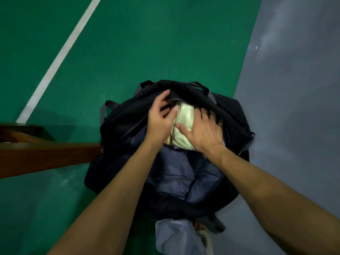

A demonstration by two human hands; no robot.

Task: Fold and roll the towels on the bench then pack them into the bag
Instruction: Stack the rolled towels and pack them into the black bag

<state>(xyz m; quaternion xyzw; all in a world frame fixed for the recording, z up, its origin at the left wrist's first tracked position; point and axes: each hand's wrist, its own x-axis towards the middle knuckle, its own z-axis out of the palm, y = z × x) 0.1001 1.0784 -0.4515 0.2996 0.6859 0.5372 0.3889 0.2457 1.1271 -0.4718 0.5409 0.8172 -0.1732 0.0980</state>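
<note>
Green court floor (128,43); left grip (160,120) pinches black bag (230,115) rim, right grip (206,131) spread on soft towel (184,116)

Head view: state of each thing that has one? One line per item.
bag: open, standing on the floor, grey lining showing.
towel: pale green, bunched, partly inside the bag's opening.
left hand: grips the bag's upper flap, thumb against the towel.
right hand: fingers spread, presses the towel into the bag.
bench: wooden, its end beside the bag; no towels on the visible part.
</note>
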